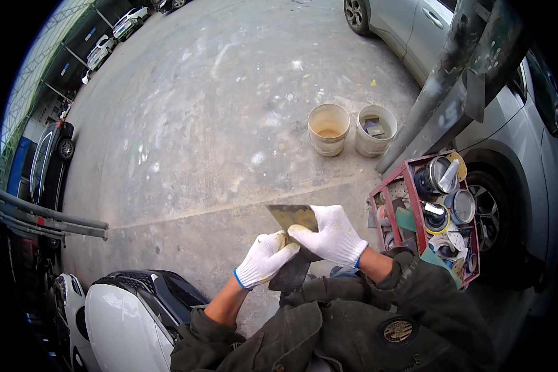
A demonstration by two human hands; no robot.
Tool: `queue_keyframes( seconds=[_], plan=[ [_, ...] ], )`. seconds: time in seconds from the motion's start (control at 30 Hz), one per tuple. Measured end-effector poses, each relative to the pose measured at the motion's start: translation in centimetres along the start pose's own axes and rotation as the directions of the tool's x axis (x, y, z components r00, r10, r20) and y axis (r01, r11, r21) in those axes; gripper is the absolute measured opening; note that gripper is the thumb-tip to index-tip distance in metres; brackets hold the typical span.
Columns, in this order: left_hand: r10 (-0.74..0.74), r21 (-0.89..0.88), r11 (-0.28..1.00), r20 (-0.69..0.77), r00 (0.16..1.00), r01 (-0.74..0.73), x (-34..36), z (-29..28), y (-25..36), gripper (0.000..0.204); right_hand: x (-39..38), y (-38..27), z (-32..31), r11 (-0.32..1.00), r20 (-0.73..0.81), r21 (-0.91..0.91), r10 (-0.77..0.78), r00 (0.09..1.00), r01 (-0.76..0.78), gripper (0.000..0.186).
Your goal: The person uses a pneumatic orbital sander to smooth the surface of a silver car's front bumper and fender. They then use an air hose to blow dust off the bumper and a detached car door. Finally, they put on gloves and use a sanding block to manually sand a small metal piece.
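Note:
Both my hands wear white knit gloves and meet in front of my body. My right hand (338, 235) is closed on a flat putty knife blade (294, 214) with yellowish smears, its thumb pressed on the face. Closed beside it, my left hand (263, 257) grips a darker flat metal scraper (289, 274), which slants down toward my jacket. The two plates overlap or touch between my fingers; their exact contact is hidden by the gloves.
A red cart (421, 223) with cans and sanding supplies stands at right, before a silver car (508, 127) and grey metal posts (443, 102). Two white buckets (328, 147) (374, 149) sit ahead on the concrete floor. A white car part (124, 316) lies lower left.

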State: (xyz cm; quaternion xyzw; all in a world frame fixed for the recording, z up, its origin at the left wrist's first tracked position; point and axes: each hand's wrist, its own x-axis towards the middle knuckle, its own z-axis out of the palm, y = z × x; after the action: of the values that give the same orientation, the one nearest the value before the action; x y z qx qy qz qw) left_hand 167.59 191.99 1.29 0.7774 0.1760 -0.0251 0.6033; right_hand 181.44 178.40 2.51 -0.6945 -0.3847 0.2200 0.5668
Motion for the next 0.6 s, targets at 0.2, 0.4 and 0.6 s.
queue_keyframes(
  seconds=[0.2,0.4,0.6],
  plan=[
    [-0.252,-0.716,0.689,-0.092,0.963,0.112,-0.1,1.6,-0.9,0.043,0.9,2.3,-0.4,0.925,-0.174,0.317,0.276,0.945,-0.212,0.022],
    [-0.239,-0.543,0.836,-0.484,0.842,-0.075,0.4,3.3,-1.5,0.032,-1.3,3.7,0.7,0.91,-0.153,0.306,0.337,0.929,-0.28,0.026],
    [0.084,0.077,0.996,-0.648,0.757,-0.045,0.2,4.1,-0.2,0.025,-3.5,3.8,3.7,0.91,-0.27,0.307,0.365,0.891,-0.28,0.025]
  ],
)
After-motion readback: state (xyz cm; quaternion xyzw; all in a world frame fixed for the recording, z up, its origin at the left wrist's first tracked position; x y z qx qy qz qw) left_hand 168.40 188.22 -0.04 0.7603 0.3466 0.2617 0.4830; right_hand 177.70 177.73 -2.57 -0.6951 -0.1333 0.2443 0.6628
